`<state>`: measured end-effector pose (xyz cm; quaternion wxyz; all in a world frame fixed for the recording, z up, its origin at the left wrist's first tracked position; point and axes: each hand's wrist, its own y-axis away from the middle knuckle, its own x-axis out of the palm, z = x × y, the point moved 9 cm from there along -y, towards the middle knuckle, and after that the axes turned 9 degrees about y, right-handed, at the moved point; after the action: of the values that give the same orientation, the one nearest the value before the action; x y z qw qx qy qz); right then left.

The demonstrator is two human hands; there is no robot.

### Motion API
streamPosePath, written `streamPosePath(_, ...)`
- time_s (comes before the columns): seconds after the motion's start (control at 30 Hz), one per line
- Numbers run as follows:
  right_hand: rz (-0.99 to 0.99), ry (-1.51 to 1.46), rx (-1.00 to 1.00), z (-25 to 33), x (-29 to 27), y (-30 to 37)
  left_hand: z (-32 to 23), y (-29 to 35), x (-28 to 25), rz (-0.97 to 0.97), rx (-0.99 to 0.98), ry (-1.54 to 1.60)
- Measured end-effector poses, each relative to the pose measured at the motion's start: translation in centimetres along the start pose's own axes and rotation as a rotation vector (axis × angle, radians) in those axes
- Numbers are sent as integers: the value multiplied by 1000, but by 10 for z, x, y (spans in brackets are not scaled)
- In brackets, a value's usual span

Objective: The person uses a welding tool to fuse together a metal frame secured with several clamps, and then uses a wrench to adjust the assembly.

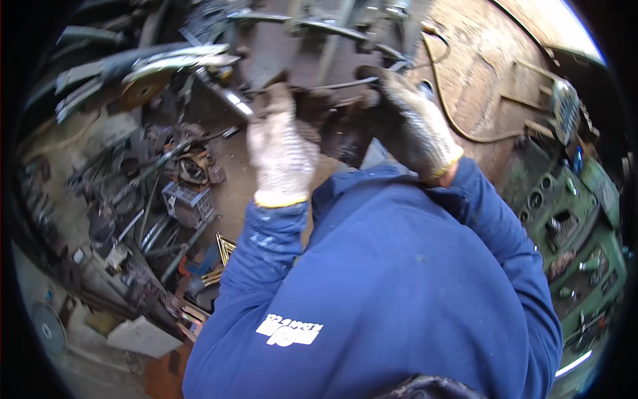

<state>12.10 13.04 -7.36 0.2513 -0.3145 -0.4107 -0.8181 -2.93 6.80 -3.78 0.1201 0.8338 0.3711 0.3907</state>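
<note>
A thin, grey metal rod [347,84], slightly curved, lies roughly crosswise between the gloved left hand [282,143] and gloved right hand [420,124], brighter beside the right, darker and blurred toward the left.

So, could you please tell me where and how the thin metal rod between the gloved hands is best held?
Probably near each end, coming from the left and right: the thin metal rod runs roughly crosswise between the left hand and the right hand, with its middle bare. Blur hides whether either hand grips it.
</note>
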Motion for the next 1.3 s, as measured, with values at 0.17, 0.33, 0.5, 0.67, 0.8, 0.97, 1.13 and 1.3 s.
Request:
streamPosePath(0.17,30,-27,-18,-8,-13,-4,8,0,-2,-19,-21,21)
streamPosePath(0.33,126,-85,-14,-7,-5,-5,9,0,-3,-68,-50,-28)
streamPosePath(0.5,34,24,-17,-7,-14,-5,12,-2,-2,-25,-67,-26)
streamPosePath(0.67,27,-5,-20,-7,-18,-5,12,-5,-5,9,-11,-114)
streamPosePath(0.8,48,46,-48,-5,-17,-6,15,-4,-1,21,-39,-40)
streamPosePath(0.97,61,50,-54,-5,-14,-7,11,-2,2,29,-79,-39)
streamPosePath(1.13,77,-5,23,-9,-14,-7,12,-2,2,4,-81,5)
streamPosePath(1.3,102,-31,38,-12,-25,-13,15,-3,0,-14,-115,30)
